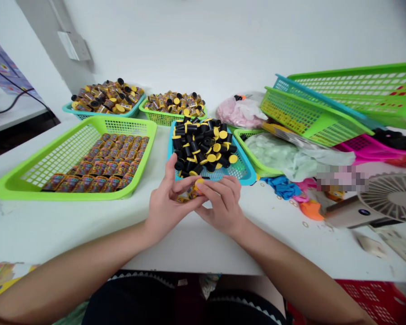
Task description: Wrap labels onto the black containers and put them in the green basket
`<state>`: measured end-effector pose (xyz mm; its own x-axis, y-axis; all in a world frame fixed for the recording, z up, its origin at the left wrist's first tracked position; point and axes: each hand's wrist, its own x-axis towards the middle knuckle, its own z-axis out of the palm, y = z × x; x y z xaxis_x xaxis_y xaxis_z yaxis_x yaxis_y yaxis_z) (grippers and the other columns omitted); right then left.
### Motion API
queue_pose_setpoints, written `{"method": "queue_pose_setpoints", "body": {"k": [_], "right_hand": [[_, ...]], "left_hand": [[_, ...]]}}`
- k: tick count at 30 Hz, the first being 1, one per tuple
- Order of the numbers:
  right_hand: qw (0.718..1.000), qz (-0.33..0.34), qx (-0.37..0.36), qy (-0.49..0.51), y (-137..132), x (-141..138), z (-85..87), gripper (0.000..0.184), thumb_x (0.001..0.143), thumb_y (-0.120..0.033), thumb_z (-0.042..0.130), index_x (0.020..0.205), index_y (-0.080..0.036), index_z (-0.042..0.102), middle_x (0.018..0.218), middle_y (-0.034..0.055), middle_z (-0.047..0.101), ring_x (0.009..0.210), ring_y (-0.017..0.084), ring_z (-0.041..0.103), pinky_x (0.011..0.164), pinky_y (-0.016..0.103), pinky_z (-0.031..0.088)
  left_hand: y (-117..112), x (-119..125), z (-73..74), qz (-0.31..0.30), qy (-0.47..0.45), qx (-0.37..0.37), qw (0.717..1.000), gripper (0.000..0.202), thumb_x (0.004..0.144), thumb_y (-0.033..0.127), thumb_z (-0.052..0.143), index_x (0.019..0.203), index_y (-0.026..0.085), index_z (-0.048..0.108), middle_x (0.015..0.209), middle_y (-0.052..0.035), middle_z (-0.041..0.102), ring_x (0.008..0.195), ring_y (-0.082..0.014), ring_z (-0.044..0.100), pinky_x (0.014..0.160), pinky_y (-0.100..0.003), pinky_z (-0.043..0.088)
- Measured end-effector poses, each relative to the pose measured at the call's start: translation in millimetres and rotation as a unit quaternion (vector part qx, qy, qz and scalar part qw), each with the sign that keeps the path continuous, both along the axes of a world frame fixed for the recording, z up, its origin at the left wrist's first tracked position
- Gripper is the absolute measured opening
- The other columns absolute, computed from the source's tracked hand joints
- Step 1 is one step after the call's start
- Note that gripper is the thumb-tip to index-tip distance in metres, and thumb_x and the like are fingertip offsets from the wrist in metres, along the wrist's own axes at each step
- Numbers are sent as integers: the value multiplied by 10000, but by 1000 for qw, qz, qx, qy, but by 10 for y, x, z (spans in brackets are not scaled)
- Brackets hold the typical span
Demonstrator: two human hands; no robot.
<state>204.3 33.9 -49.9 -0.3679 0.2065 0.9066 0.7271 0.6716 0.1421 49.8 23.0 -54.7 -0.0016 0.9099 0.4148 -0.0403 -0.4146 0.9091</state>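
Observation:
My left hand (169, 203) and my right hand (223, 205) meet at the middle of the white table, fingertips pinching a small yellow-capped tube (198, 184) between them. Part of it is hidden by my fingers, and a wrapped item (182, 198) lies partly under them. Just beyond my hands stands a blue plastic basket (243, 174) heaped with black tubes with yellow caps (203, 144). To the left, a lime-green mesh basket (88, 194) holds neat rows of colourful packaged tubes (104, 162).
Two more baskets (162, 118) of mixed tubes stand at the back. On the right are a green basket of pale bags (257, 167), a pink bag (238, 113), stacked mesh baskets (341, 95), blue and orange scraps (284, 187), and a tan desk fan (385, 198).

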Motion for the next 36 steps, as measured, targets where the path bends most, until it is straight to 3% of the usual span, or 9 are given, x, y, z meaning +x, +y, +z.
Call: {"method": "queue_pose_setpoints", "body": {"k": [2,5,8,10,12,18,24,31,36], "right_hand": [[999,26,-36,31,-14,29,59,565,783,-293,723,1281,-266,457,1040,57,646,946,231,597,906,428,463],[987,67,-135,57,60,174,233,580,799,-461,681,1286,-251,445,1140,93,613,1073,275,583,942,464,463],[967,-3,-245,62,354,418,431,277,956,-361,444,1178,-220,531,1125,106,617,1097,244,582,921,407,490],[936,-147,-319,6,635,581,514,366,937,-353,485,1245,-157,518,1195,152,594,1115,256,580,921,385,488],[850,-281,-412,-169,901,698,529,482,898,-317,548,1323,-98,491,1249,196,573,1148,286,568,946,386,469],[797,-294,-448,-279,1259,703,403,325,814,-71,522,1095,-89,685,1082,211,666,1111,328,595,908,406,451],[785,-273,-481,-279,1258,760,475,300,723,-210,636,1010,-168,715,925,161,706,813,313,680,685,387,493],[879,-234,-413,41,864,886,410,407,720,-386,651,1065,-171,614,704,55,651,615,225,622,590,351,508],[943,-160,-250,150,656,977,264,320,782,-376,608,1029,-183,675,1011,123,647,719,207,615,754,414,562]], "left_hand": [[46,-18,59,-4,13,15,1000,1049,717,272,821,1550,288,184,1126,-42,744,1003,-193,720,930,-336,582],[108,-137,255,15,69,70,995,573,760,277,779,1298,219,590,1119,-59,740,990,-193,712,919,-314,577],[130,-424,556,39,130,94,986,225,798,291,727,989,175,701,1081,-80,737,986,-199,696,922,-316,559],[126,-708,748,71,200,73,975,247,785,345,727,969,185,690,1049,-71,737,934,-204,698,884,-327,558],[128,-1038,894,134,307,26,942,285,766,420,723,953,207,689,1001,-46,743,852,-209,696,815,-329,553],[258,-1940,1127,298,517,-115,794,295,739,510,639,894,267,702,807,-9,741,808,-275,703,711,-343,492],[430,-2365,1131,250,554,-202,768,282,760,442,628,926,227,706,842,-34,771,819,-237,716,759,-300,504],[629,-2563,820,234,612,-219,723,355,786,405,595,1034,184,717,986,-78,772,839,-242,707,762,-286,500],[648,-2479,785,228,651,-222,690,387,815,347,566,1078,108,720,971,-177,753,897,-349,702,801,-398,522]]}}
